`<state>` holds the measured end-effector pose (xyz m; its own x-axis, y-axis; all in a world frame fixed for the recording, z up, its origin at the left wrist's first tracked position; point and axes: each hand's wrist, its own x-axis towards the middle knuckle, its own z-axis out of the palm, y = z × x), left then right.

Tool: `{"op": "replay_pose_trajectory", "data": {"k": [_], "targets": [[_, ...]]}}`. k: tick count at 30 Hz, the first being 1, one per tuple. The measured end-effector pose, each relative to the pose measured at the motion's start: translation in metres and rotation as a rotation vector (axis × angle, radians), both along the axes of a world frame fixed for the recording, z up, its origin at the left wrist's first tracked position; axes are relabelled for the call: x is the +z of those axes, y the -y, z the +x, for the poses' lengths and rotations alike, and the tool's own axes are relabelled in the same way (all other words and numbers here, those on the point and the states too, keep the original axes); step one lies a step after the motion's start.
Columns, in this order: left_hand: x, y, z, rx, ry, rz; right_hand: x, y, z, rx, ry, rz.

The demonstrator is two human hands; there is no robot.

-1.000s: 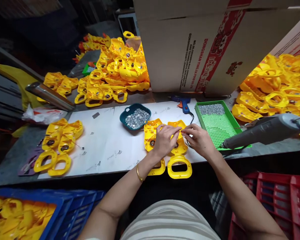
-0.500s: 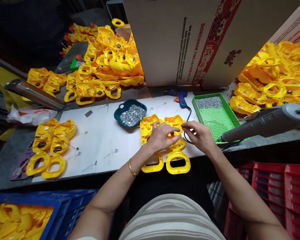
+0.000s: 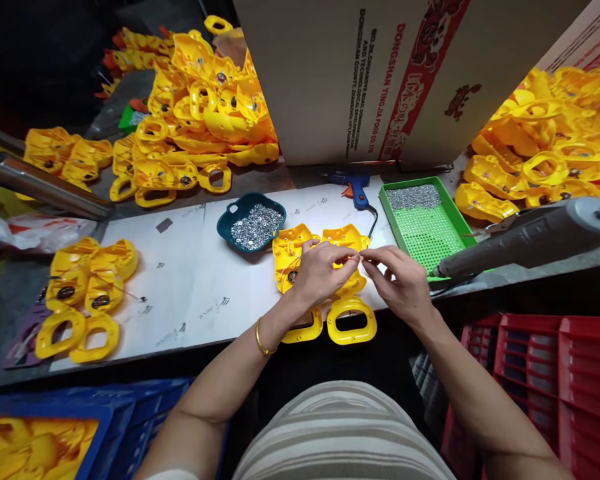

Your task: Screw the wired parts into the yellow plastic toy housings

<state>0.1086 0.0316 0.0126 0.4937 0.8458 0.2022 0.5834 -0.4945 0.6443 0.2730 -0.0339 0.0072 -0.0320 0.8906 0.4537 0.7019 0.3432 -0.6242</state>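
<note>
Two yellow plastic shell halves with ring handles lie side by side at the table's front edge, the left half (image 3: 283, 257) and the right half (image 3: 351, 314). Over them, my left hand (image 3: 325, 270) has its thumb and index finger pinched together. My right hand (image 3: 397, 279) is pinched too, its fingertips almost touching those of the left. Whatever sits between the fingertips is too small to make out. Thin wires show inside the left half, beside my left hand.
A dark teal bowl (image 3: 251, 223) of small metal parts, a blue glue gun (image 3: 357, 191) and a green tray (image 3: 420, 227) lie beyond. A grey tool (image 3: 520, 243) juts in from the right. Yellow shells (image 3: 87, 287) lie left; a carton (image 3: 330, 87) stands behind.
My hands have drawn closer, and their fingertips now nearly meet. My left thumb and index finger have closed together. The view has shifted slightly, moving the table items left.
</note>
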Motion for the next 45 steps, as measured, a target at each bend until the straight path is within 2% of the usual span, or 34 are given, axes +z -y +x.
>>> {"op": "replay_pose_trajectory", "data": {"k": [2,6,9,11,15,18,21,23,26,32,38,45], "targets": [[0.001,0.001,-0.002,-0.011,0.036,0.023,-0.004,-0.003,0.001,-0.012,0.004,0.019],[0.002,0.004,-0.007,-0.030,0.029,0.082,-0.005,-0.008,0.003,-0.153,0.278,0.012],[0.002,0.005,-0.009,-0.017,-0.016,0.140,-0.001,-0.009,0.004,-0.174,0.368,-0.023],[0.001,0.006,-0.011,0.004,-0.029,0.172,0.001,-0.008,0.006,-0.146,0.292,-0.044],[-0.004,0.016,-0.022,0.098,-0.015,0.236,-0.003,0.001,0.009,-0.054,-0.007,-0.103],[-0.012,0.037,-0.032,0.215,-0.065,0.315,-0.014,0.014,0.008,0.014,-0.184,-0.234],[-0.022,0.062,-0.039,0.257,-0.170,0.316,-0.024,0.025,0.003,0.016,-0.222,-0.371],[-0.029,0.074,-0.040,0.236,-0.243,0.279,-0.028,0.028,-0.001,0.028,-0.188,-0.409],[-0.035,0.083,-0.039,0.192,-0.319,0.229,-0.029,0.028,-0.005,0.042,-0.093,-0.379],[-0.040,0.082,-0.035,0.124,-0.365,0.206,-0.032,0.024,-0.012,0.029,0.100,-0.342],[-0.042,0.083,-0.036,0.111,-0.347,0.191,-0.031,0.024,-0.016,0.033,0.371,-0.291],[-0.044,0.081,-0.037,0.090,-0.331,0.174,-0.030,0.024,-0.031,-0.043,0.512,-0.314]]}}
